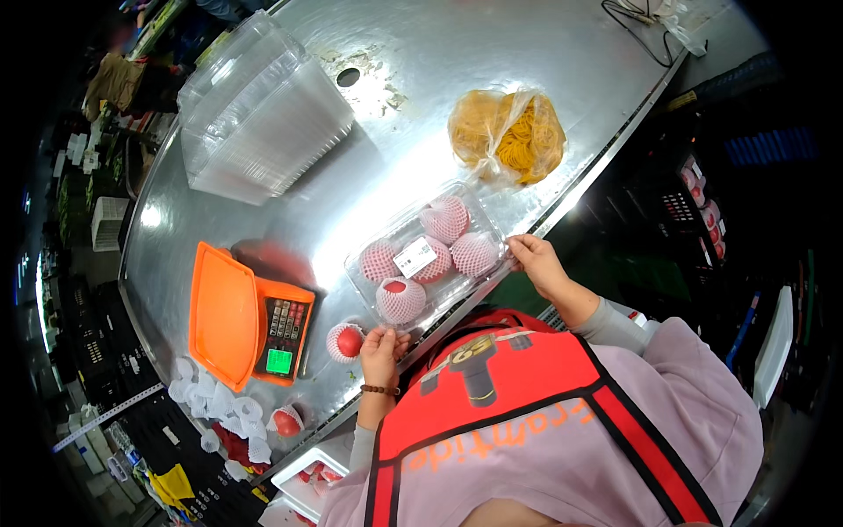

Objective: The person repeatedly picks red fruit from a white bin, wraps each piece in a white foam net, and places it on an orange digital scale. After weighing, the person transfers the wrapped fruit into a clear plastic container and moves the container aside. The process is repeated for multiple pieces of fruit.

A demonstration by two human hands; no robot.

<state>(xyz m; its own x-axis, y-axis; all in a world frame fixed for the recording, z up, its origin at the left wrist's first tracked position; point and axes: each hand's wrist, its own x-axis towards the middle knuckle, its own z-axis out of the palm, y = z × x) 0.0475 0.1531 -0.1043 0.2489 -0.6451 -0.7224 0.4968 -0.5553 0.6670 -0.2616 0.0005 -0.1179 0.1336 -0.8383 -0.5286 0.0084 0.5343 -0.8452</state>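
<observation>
From the head view, the clear rectangular plastic tray [446, 288] sat on the shiny metal table [386, 162], right by its near edge. It had five round reddish fruits [400, 307] in it, each in a white foam net, with a white rectangular label [414, 256] on top in the middle. The right hand [540, 263] was pinching the tray's right corner between thumb and fingers. The left hand [380, 356] had its fingers curled at the near-left corner; can't tell if they were really gripping it. One loose netted red fruit [345, 342] was just left of that hand.

Other containers: a big nested stack of clear plastic trays [263, 114] far left, and a knotted clear plastic bag [507, 139] stuffed with yellow bands [531, 140] on the far right. An orange scale [226, 316] with a green-lit screen stood to the left. Near left, a white open box [285, 479] held red pieces.
</observation>
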